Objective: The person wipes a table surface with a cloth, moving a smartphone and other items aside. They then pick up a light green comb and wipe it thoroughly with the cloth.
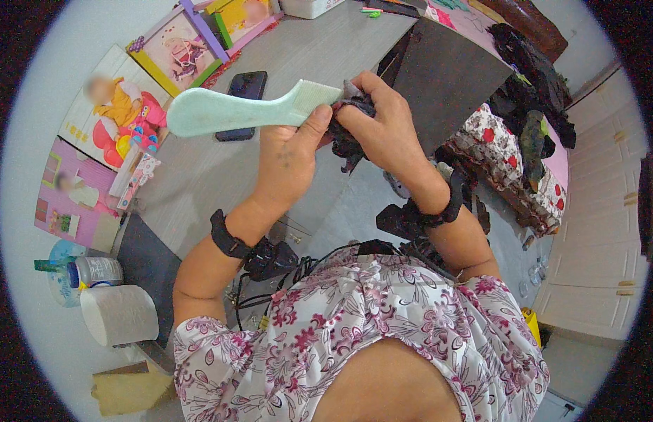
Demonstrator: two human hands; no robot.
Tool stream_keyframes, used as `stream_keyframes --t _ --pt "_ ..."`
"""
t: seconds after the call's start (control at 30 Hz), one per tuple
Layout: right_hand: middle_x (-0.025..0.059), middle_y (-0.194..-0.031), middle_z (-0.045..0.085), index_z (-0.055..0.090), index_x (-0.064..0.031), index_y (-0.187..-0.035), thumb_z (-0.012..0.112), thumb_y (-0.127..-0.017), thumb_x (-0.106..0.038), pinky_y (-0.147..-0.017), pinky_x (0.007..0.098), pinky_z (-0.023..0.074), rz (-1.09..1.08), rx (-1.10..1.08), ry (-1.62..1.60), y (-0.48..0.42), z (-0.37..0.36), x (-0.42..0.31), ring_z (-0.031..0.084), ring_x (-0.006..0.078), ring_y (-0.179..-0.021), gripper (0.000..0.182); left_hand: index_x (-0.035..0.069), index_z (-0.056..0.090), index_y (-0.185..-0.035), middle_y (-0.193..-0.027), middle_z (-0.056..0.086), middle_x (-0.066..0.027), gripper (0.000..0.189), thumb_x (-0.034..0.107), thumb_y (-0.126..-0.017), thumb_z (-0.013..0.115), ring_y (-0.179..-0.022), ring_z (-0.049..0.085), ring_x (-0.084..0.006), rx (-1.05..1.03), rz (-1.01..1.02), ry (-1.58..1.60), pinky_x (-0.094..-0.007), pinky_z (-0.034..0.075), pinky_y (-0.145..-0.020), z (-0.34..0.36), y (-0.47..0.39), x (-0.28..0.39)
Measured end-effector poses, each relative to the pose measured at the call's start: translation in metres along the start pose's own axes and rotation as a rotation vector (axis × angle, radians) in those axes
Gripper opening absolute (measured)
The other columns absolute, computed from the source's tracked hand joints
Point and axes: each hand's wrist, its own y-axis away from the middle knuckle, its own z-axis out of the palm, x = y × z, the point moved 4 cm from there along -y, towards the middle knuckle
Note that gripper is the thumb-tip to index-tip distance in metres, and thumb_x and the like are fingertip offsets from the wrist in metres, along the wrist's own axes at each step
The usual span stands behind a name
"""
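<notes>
A pale green plastic comb (pixel 221 109) with a broad rounded handle rests in my left hand (pixel 289 158), my thumb pressed near its fine teeth. The handle points left, above the desk. My right hand (pixel 384 118) grips a dark, crumpled cloth (pixel 353 142) at the toothed end. A greyish tip of this cloth pokes up between my fingers and touches or nearly touches the teeth. Part of the cloth is hidden by my hands. Behind the comb, a dark smartphone (pixel 248 84) lies on the desk, partly covered from view.
The grey desk (pixel 200 190) carries framed photographs (pixel 184 50) along the wall. A toilet paper roll (pixel 121 315) and a grey jar (pixel 99 271) stand at lower left. At right are a bed with a patterned cover (pixel 490 142), dark clothing (pixel 542 89) and a white wardrobe (pixel 595 211).
</notes>
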Motion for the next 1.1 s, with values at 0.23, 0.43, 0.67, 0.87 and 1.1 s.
stream_keyframes --t 0.23,0.43,0.67,0.87,1.1 --pt "0.0196 -0.07 0.058 0.055 0.0008 -0.087 0.057 -0.07 -0.024 -0.06 0.0376 0.0467 0.005 0.034 -0.022 -0.001 0.001 -0.001 0.06 0.0307 -0.065 0.03 0.003 0.055 -0.104 -0.099 0.059 -0.0068 0.022 0.017 -0.088 0.052 -0.086 0.06 -0.0159 -0.022 -0.093 0.054 -0.0319 0.051 -0.076 -0.002 -0.001 -0.003" --pt "0.021 -0.07 0.057 0.055 -0.0003 -0.088 0.054 -0.073 -0.022 -0.059 0.0378 0.0454 0.043 0.005 -0.09 -0.001 0.002 0.001 0.06 0.0312 -0.064 0.026 0.004 0.055 -0.105 -0.1 0.06 -0.006 0.02 0.015 -0.088 0.051 -0.086 0.06 -0.0159 -0.036 -0.084 0.085 -0.0311 0.053 -0.073 -0.002 -0.001 -0.004" --pt "0.0215 -0.07 0.056 0.054 0.0003 -0.084 0.052 -0.074 -0.021 -0.059 0.0374 0.0449 0.02 0.01 -0.128 -0.003 0.003 0.009 0.058 0.0329 -0.062 0.024 0.004 0.055 -0.104 -0.099 0.06 -0.006 0.019 0.013 -0.088 0.052 -0.085 0.06 -0.0154 -0.034 -0.067 0.121 -0.0308 0.053 -0.071 -0.001 -0.002 -0.005" --pt "0.0208 -0.071 0.056 0.055 0.0001 -0.086 0.056 -0.071 -0.022 -0.06 0.0374 0.0452 -0.023 0.005 -0.105 -0.002 0.004 0.009 0.058 0.0325 -0.063 0.027 0.005 0.054 -0.104 -0.096 0.06 -0.0053 0.018 0.013 -0.088 0.052 -0.083 0.06 -0.0151 0.002 -0.11 0.095 -0.0312 0.053 -0.069 -0.003 -0.002 -0.002" --pt "0.0192 -0.075 0.058 0.054 -0.0004 -0.09 0.063 -0.065 -0.024 -0.064 0.0369 0.0461 -0.031 -0.03 -0.071 0.0 0.003 0.005 0.059 0.0319 -0.069 0.036 0.007 0.054 -0.101 -0.094 0.059 -0.0037 0.015 0.014 -0.087 0.053 -0.082 0.06 -0.015 -0.018 -0.091 0.168 -0.0316 0.053 -0.069 -0.004 -0.002 -0.001"
